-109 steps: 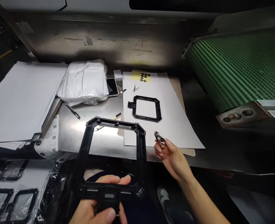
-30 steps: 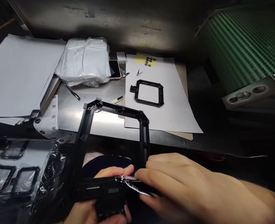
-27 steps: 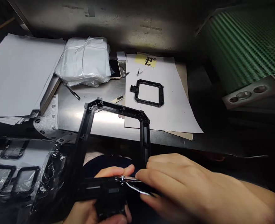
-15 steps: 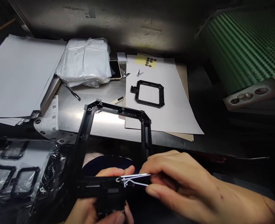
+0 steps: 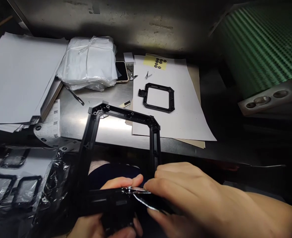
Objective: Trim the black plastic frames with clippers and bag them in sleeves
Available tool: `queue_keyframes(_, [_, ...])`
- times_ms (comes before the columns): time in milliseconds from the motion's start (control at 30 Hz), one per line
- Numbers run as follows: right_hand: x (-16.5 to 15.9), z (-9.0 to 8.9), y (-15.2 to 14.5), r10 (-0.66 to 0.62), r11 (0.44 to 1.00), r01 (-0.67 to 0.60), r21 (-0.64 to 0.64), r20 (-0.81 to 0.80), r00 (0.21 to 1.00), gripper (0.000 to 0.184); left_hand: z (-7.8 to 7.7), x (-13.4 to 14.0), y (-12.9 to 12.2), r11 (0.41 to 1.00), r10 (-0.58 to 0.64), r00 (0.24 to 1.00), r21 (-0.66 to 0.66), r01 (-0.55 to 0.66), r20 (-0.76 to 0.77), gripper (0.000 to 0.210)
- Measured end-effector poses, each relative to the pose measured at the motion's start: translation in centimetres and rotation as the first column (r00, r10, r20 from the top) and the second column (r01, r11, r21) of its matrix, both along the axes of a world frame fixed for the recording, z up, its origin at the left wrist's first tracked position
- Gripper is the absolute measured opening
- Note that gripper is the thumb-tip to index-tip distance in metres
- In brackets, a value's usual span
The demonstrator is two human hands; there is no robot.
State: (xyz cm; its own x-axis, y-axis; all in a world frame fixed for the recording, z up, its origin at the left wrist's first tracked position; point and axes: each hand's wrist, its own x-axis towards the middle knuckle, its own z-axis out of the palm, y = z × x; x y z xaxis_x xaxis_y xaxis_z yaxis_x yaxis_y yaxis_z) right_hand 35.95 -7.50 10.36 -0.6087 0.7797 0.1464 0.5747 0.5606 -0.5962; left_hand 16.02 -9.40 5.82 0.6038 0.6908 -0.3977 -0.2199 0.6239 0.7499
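A black plastic frame [image 5: 116,110] with clipped corners stands raised in front of me, its lower bar near the bottom of the head view. My left hand [image 5: 93,224] grips that lower bar from below and behind, with fingertips showing above its edge. My right hand [image 5: 187,195] is closed on a shiny metal nail clipper [image 5: 138,190]. The clipper's jaws are at the upper edge of the frame's lower bar, close to my left fingertips. Whether the jaws touch the plastic is hard to make out.
A second black frame [image 5: 172,99] and another nail clipper [image 5: 147,75] lie on white paper sheets [image 5: 190,122]. A bundle of clear bags [image 5: 86,62], a phone [image 5: 122,71], a pen [image 5: 73,94] and a paper stack [image 5: 19,79] are leftward. Bagged frames [image 5: 26,191] sit lower left; a green ridged surface [image 5: 262,49] is right.
My right hand has turned and come slightly left, its fingers now covering more of the nail clipper's levers. The held frame and my left hand have barely moved.
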Motion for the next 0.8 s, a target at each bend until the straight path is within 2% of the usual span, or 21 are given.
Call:
queue_keyframes(167, [-0.1, 0.1, 0.1, 0.025, 0.999, -0.026, -0.036, -0.022, 0.999, 0.006, 0.1, 0.1, 0.3, 1.0, 0.006, 1.0, 0.017, -0.005, -0.02, 0.04])
queue_keyframes(333, [0.3, -0.4, 0.2, 0.06, 0.978, -0.082, -0.19, -0.119, 0.991, 0.009, 0.0, 0.1, 0.2, 0.998, 0.031, 0.999, 0.045, -0.032, 0.023, 0.04])
queue_keyframes(467, [0.9, -0.7, 0.2, -0.04, 0.979, 0.014, -0.201, -0.125, 0.991, 0.015, 0.2, 0.0, 0.3, 0.996, 0.023, 1.0, 0.085, -0.024, 0.013, 0.036])
queue_keyframes(600, [0.9, -0.8, -0.1, -0.062, 0.977, 0.036, -0.208, -0.119, 0.991, 0.014, 0.4, 0.4, 0.5, 0.996, 0.01, 0.998, 0.091, -0.016, 0.057, 0.038])
queue_keyframes(667, [0.6, -1.0, -0.3, -0.039, 0.987, 0.017, -0.157, -0.133, 0.99, 0.011, 0.4, 0.8, 0.5, 0.997, 0.064, 0.994, 0.047, -0.068, 0.088, 0.035])
queue_keyframes(733, [0.2, -1.2, -0.6, -0.038, 0.997, 0.028, -0.07, -0.144, 0.989, 0.006, 0.5, 1.3, 0.5, 0.984, 0.175, 0.982, 0.026, -0.177, 0.072, 0.031])
queue_keyframes(800, [0.0, -1.2, -0.6, -0.067, 0.996, 0.056, -0.075, -0.156, 0.986, 0.006, 0.8, 1.6, 0.6, 0.969, 0.243, 0.97, 0.036, -0.244, 0.024, 0.027])
